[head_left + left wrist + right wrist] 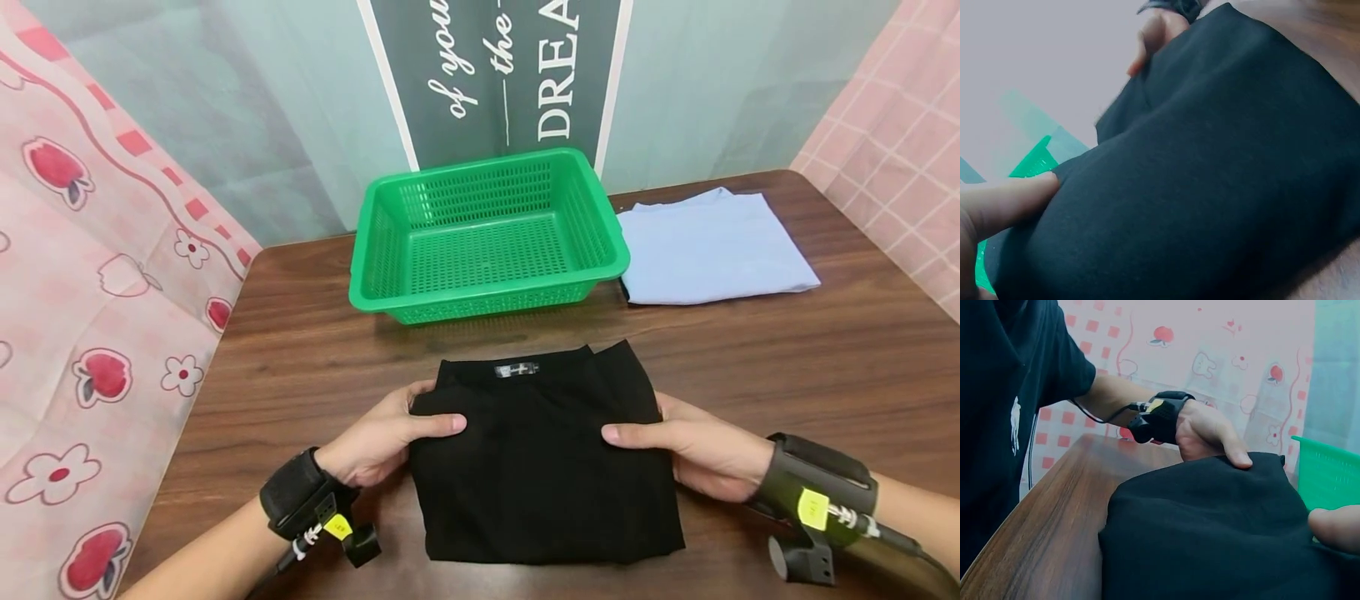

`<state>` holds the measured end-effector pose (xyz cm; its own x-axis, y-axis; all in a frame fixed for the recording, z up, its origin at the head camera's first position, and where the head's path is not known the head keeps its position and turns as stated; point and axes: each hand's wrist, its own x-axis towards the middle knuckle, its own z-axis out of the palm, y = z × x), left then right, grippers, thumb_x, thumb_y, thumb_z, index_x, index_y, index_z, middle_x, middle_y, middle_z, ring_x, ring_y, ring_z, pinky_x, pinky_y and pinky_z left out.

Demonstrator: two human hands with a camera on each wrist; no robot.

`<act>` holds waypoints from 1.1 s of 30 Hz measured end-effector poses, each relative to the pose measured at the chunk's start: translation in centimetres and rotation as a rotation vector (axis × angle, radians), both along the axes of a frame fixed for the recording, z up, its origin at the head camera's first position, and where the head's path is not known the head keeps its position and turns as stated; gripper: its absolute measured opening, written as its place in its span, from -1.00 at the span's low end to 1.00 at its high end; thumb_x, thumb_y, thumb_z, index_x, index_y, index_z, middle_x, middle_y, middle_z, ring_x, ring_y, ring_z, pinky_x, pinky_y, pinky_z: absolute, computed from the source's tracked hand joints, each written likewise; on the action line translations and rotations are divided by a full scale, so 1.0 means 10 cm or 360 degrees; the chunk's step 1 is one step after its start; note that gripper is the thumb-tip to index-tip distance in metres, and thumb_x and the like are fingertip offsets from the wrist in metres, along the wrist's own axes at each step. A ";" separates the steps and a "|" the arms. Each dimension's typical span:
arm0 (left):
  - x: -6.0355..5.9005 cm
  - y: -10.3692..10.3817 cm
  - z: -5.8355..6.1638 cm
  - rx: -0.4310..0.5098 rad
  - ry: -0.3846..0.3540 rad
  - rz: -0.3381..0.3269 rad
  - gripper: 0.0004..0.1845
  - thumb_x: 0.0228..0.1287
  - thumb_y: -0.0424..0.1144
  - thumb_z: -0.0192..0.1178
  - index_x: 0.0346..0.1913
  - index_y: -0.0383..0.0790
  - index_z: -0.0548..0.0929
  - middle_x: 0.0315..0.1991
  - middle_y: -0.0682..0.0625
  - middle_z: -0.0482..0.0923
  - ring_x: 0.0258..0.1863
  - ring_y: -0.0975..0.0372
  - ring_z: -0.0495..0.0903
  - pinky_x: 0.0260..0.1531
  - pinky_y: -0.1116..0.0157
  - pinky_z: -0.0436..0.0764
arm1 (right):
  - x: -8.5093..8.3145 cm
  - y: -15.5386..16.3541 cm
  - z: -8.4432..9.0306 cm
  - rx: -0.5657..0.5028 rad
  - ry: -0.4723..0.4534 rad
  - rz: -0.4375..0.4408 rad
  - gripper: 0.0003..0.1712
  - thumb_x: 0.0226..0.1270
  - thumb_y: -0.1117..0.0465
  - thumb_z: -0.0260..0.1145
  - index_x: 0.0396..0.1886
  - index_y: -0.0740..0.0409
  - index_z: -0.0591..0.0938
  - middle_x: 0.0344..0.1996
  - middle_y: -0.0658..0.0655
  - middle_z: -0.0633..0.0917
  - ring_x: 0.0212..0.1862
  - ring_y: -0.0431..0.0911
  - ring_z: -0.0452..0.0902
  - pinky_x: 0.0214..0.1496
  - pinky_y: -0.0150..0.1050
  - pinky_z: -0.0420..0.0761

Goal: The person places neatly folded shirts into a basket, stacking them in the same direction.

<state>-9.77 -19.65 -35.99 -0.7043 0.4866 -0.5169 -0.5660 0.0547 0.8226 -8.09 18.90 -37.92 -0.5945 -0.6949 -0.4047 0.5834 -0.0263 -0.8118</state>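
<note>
Both hands are closed on a folded black garment [543, 467], which is gripped at its left edge by the left hand [378, 437] and at its right edge by the right hand [693, 450], thumbs laid on top. It is lying on the wooden table [787, 367]. Just beyond the garment a green basket [487, 237] is set, and right of the basket a folded light-blue cloth [712, 246] is laid

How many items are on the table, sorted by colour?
Black: 1, folded black garment, gripped by the left hand and right hand
Green: 1, green basket
Light blue: 1, folded light blue cloth
Total: 3
</note>
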 end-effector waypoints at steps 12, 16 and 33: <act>-0.09 0.00 -0.06 0.0032 -0.0029 -0.0028 -0.24 0.53 -0.28 0.24 0.61 -0.23 0.08 0.17 -0.02 0.70 0.01 0.22 0.78 0.01 0.27 0.74 | -0.13 -0.05 -0.07 0.0067 -0.0043 -0.0009 -0.45 0.68 0.18 0.13 0.50 0.23 0.24 0.27 0.08 0.69 0.26 -0.07 0.68 0.25 -0.09 0.70; -0.12 -0.01 -0.06 0.0066 -0.0014 -0.0029 -0.28 0.52 -0.32 0.23 0.59 -0.25 0.12 0.14 0.00 0.71 0.00 0.23 0.78 0.00 0.27 0.74 | -0.17 -0.02 -0.06 0.0065 -0.0016 0.0009 -0.62 0.68 0.20 0.13 0.36 0.17 0.40 0.20 0.06 0.75 0.22 -0.08 0.72 0.22 -0.10 0.72; -0.21 -0.04 0.52 -0.0087 0.0437 0.0024 -0.28 0.54 -0.32 0.22 0.63 0.00 0.18 0.45 -0.17 0.51 0.16 0.22 0.73 0.15 0.23 0.70 | -0.35 0.04 0.34 0.0306 0.0371 -0.0054 -0.29 0.65 0.15 0.17 0.56 0.18 0.05 0.31 0.06 0.56 0.27 -0.10 0.60 0.29 -0.12 0.62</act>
